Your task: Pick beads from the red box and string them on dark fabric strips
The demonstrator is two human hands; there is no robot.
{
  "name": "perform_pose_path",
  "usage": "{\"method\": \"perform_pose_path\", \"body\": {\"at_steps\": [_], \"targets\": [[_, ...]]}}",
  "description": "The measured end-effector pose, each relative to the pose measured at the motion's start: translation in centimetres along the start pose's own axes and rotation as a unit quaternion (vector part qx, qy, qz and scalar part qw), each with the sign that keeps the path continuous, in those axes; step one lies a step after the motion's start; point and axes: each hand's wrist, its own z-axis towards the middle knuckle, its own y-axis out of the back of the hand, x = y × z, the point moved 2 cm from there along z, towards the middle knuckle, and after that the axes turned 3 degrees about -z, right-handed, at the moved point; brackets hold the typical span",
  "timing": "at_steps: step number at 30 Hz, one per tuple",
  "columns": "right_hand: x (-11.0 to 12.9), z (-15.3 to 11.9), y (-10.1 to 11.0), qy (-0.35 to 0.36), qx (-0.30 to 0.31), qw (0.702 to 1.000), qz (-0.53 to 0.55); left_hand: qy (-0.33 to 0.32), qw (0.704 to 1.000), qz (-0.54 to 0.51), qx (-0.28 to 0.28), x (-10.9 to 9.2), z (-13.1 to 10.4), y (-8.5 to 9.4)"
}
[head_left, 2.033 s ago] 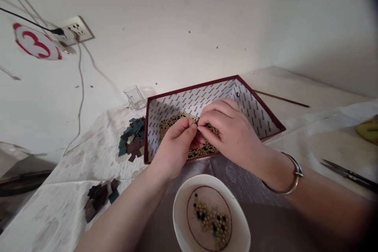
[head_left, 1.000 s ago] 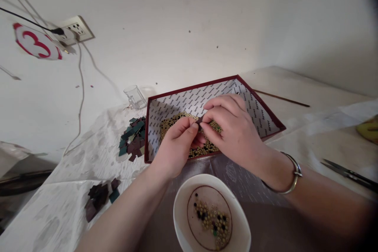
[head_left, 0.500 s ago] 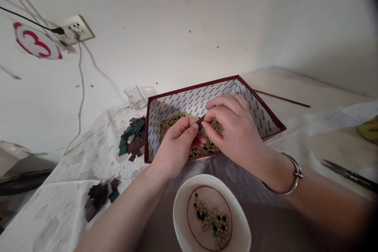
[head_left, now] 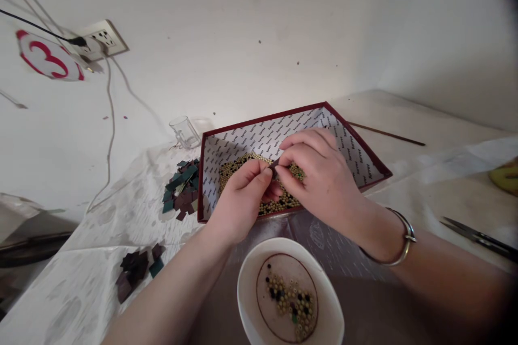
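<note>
Pale covered table (head_left: 87, 264), white wall (head_left: 226, 5) behind, outlet (head_left: 107, 36), left grip (head_left: 243, 191), right grip (head_left: 319, 170), both pinching one dark piece (head_left: 274, 164)

the right hand (head_left: 318, 167) has edged back, exposing more dark strip (head_left: 274, 164).

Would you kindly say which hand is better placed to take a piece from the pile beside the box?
Probably the left hand: the pile lies on its side of the box; the right hand is farther.
</note>
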Motion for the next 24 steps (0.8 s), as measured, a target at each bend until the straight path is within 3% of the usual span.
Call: {"method": "perform_pose_path", "body": {"at_steps": [24], "targets": [[0.03,0.00,0.05,-0.006,-0.009,1.000,-0.002,-0.004,1.000,0.004,0.009,-0.03,-0.04,0.03]]}}
